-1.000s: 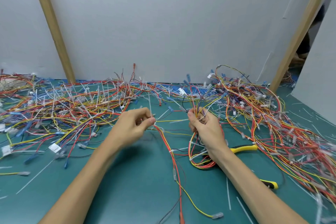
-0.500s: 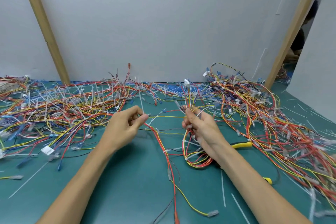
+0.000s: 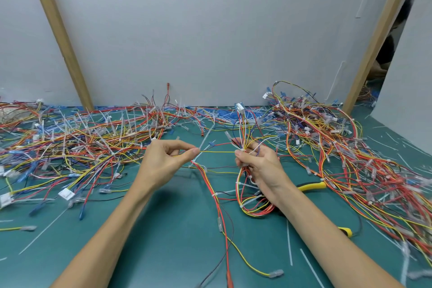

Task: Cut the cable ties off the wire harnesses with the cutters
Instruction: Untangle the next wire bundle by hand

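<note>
My right hand (image 3: 259, 166) grips a wire harness (image 3: 243, 194) of red, yellow and blue wires; its white connector (image 3: 240, 107) sticks up above the fingers and a loop hangs below the palm. My left hand (image 3: 167, 159) pinches one strand of that harness where a white cable tie (image 3: 204, 142) crosses it, and a yellow wire runs taut between the two hands. The yellow-handled cutters (image 3: 312, 186) lie on the green mat behind my right wrist, held by neither hand; my forearm hides part of them.
A big tangle of harnesses (image 3: 77, 145) covers the mat on the left and another pile (image 3: 346, 152) spreads on the right. Cut cable ties (image 3: 289, 245) lie loose on the green mat (image 3: 163, 241). A grey wall with two wooden posts closes the back.
Both hands have risen a little and drawn apart, pulling the yellow wire straight between them. The white connector now stands higher above my right hand.
</note>
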### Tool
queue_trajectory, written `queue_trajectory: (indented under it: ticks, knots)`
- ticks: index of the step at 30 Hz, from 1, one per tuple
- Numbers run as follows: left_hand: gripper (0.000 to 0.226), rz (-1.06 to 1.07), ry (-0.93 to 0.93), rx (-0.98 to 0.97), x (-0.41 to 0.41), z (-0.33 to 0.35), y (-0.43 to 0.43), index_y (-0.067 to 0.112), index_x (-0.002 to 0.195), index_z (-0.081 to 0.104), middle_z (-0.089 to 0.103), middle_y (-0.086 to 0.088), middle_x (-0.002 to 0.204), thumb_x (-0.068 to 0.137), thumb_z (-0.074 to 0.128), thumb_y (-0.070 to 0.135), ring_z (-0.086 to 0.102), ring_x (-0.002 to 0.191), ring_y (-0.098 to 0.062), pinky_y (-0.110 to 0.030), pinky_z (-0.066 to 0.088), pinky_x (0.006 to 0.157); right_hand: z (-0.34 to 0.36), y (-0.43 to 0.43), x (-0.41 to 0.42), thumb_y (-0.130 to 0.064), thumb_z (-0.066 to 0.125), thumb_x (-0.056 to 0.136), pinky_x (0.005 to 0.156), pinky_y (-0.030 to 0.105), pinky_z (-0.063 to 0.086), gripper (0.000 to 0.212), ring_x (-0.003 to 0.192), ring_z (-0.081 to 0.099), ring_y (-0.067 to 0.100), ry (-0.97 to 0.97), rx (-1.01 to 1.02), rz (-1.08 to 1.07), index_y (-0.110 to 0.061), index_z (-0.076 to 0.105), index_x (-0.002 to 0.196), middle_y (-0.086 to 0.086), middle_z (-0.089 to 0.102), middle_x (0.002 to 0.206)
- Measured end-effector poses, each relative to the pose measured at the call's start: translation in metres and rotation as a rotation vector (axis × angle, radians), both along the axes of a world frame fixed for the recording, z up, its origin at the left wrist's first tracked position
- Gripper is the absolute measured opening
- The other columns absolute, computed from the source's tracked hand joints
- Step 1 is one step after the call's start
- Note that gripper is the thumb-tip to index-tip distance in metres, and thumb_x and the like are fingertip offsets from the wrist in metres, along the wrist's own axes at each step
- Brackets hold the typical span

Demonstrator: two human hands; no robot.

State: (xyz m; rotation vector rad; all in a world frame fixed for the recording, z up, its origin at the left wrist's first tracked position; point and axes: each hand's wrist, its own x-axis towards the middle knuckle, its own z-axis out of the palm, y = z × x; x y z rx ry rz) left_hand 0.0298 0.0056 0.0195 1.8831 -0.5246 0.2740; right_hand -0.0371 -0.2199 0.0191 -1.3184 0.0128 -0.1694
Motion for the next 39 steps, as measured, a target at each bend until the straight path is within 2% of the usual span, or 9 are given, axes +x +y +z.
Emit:
queue_trajectory:
  ticks: [6, 8, 10, 11, 14, 18, 27, 32, 39]
  knots:
    - [0.009, -0.001, 0.005, -0.024, -0.004, -0.004, -0.006, 0.025, 0.08, 0.08, 0.022, 0.009, 0.049, 0.083, 0.079, 0.033, 0.02, 0.052, -0.013, -0.034, 0.015, 0.057, 0.0, -0.001, 0.0, 0.001, 0.059, 0.094, 0.049, 0.012, 0.038, 0.026, 0.055, 0.053, 0.004, -0.007, -0.011, 0.003, -0.01, 0.065, 0.117, 0.002, 0.058, 0.068]
    - [0.01, 0.019, -0.051, 0.127, -0.005, -0.005, -0.006, 0.025, 0.08, 0.077, 0.043, 0.012, 0.049, 0.087, 0.076, 0.033, 0.038, 0.048, -0.012, -0.03, 0.03, 0.054, -0.001, -0.001, 0.0, 0.0, 0.058, 0.095, 0.049, 0.013, 0.037, 0.025, 0.056, 0.052, 0.005, -0.01, -0.022, 0.013, -0.013, 0.065, 0.114, 0.003, 0.059, 0.068]
    - [0.01, 0.002, -0.131, 0.276, -0.006, -0.005, -0.007, 0.024, 0.081, 0.07, 0.067, 0.012, 0.068, 0.091, 0.072, 0.026, 0.062, 0.065, -0.005, -0.022, 0.047, 0.066, -0.002, -0.001, -0.001, -0.002, 0.06, 0.093, 0.051, 0.014, 0.038, 0.024, 0.057, 0.054, 0.005, -0.019, -0.055, 0.029, -0.016, 0.066, 0.111, 0.003, 0.061, 0.069]
    - [0.011, -0.014, -0.166, 0.32, -0.007, -0.004, -0.01, 0.023, 0.082, 0.068, 0.069, 0.013, 0.074, 0.092, 0.07, 0.021, 0.064, 0.072, -0.002, -0.016, 0.047, 0.071, -0.002, 0.0, -0.001, -0.004, 0.064, 0.089, 0.052, 0.013, 0.039, 0.024, 0.058, 0.055, 0.006, -0.029, -0.064, 0.033, -0.015, 0.066, 0.11, 0.002, 0.062, 0.07]
    - [0.01, 0.025, -0.16, 0.363, -0.013, -0.002, -0.021, 0.021, 0.085, 0.068, 0.067, 0.013, 0.072, 0.094, 0.067, 0.019, 0.06, 0.066, -0.003, -0.009, 0.039, 0.065, -0.002, 0.001, -0.001, -0.013, 0.066, 0.079, 0.055, 0.013, 0.042, 0.03, 0.061, 0.058, 0.007, -0.035, -0.053, 0.028, -0.015, 0.066, 0.109, -0.001, 0.065, 0.073]
    - [0.014, 0.13, -0.072, 0.216, -0.015, 0.004, -0.026, 0.02, 0.077, 0.068, 0.06, 0.004, 0.062, 0.091, 0.069, 0.023, 0.05, 0.055, -0.007, -0.015, 0.037, 0.058, -0.004, -0.001, -0.001, 0.0, 0.062, 0.092, 0.053, 0.011, 0.041, 0.024, 0.059, 0.058, 0.006, -0.037, -0.069, 0.035, -0.014, 0.065, 0.113, -0.003, 0.067, 0.073]
    - [0.011, -0.007, 0.071, -0.012, -0.016, 0.007, -0.021, 0.019, 0.078, 0.079, 0.022, 0.01, 0.048, 0.085, 0.078, 0.028, 0.021, 0.048, -0.007, -0.024, 0.016, 0.048, -0.003, -0.001, -0.001, 0.004, 0.059, 0.092, 0.057, 0.013, 0.045, 0.025, 0.06, 0.059, 0.008, -0.058, -0.021, 0.039, -0.011, 0.065, 0.111, 0.005, 0.061, 0.074]
    - [0.022, 0.032, 0.027, 0.027, -0.018, 0.005, -0.022, 0.022, 0.073, 0.077, 0.021, 0.005, 0.052, 0.083, 0.077, 0.041, 0.02, 0.052, -0.012, -0.028, 0.013, 0.051, -0.005, 0.0, 0.0, -0.013, 0.07, 0.079, 0.062, 0.015, 0.047, 0.032, 0.064, 0.06, 0.012, -0.077, -0.069, 0.01, -0.011, 0.067, 0.11, 0.004, 0.062, 0.073]
    - [0.024, -0.005, -0.031, 0.164, -0.008, -0.001, -0.012, 0.016, 0.074, 0.068, 0.034, 0.007, 0.05, 0.094, 0.068, 0.029, 0.025, 0.049, -0.009, -0.021, 0.021, 0.048, -0.011, 0.0, 0.006, 0.0, 0.066, 0.092, 0.06, 0.014, 0.047, 0.022, 0.064, 0.063, 0.01, -0.053, -0.086, -0.046, -0.016, 0.068, 0.106, -0.001, 0.066, 0.074]
